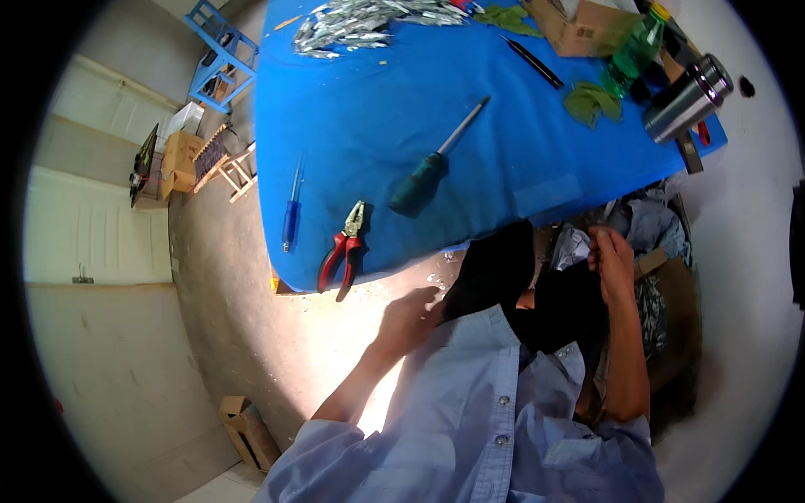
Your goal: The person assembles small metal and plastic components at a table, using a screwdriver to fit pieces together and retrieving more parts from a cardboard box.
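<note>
My left hand (408, 321) rests beside my dark-clothed left thigh, below the table edge; its fingers are mostly out of sight and blend into the bright glare on the floor. Off the table's right front edge, my right hand (614, 258) is raised with its fingers curled closed. Whatever it may pinch is too small or hidden to name. Close by it lie crumpled grey cloth or plastic (572, 246) and an open cardboard box (677, 293). On the blue-covered table (352, 126) lie red-handled pliers (344, 251), a blue-handled screwdriver (291, 222) and a larger dark green screwdriver (419, 180).
A heap of shiny metal pieces (356, 25) covers the far table. Toward the far right are a black pen (532, 61), green leaves (593, 103), a green bottle (636, 54), a steel flask (689, 99) and a cardboard box (579, 32). Chairs (225, 159) stand left.
</note>
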{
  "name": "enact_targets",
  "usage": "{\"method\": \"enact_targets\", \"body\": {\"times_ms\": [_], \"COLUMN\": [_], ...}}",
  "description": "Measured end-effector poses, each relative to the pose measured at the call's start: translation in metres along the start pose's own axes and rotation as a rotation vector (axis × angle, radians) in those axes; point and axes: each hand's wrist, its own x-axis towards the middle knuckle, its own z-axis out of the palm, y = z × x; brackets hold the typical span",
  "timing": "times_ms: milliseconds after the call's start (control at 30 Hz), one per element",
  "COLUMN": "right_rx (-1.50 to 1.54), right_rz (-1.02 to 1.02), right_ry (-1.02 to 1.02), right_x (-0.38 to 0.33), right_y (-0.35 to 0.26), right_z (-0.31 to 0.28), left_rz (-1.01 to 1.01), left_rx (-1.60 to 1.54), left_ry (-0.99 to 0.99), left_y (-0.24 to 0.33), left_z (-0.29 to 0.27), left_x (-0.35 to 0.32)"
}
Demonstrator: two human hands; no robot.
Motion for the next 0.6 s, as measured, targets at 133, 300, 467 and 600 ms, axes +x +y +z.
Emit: {"method": "enact_targets", "body": {"times_ms": [133, 300, 467, 600], "right_rx": [-0.098, -0.249, -0.306, -0.270], "right_rz": [0.011, 0.010, -0.004, -0.006], "right_ry": [-0.022, -0.045, 0.033, 0.123], "right_x": [-0.009, -0.019, -0.029, -0.058], "right_y": [0.009, 0.031, 0.042, 0.043], "right_z": [-0.004, -0.026, -0.050, -0.054], "left_rz": [0.279, 0.279, 0.368, 0.363], "left_rx": [0.014, -0.065, -0.005, 0.056], "left_ry": [0.005, 0.108, 0.319, 0.415], "left_y": [0.035, 0.074, 0.078, 0.076], "left_z": [-0.016, -0.049, -0.083, -0.108], "left_x": [0.012, 0.025, 0.046, 0.076]}}
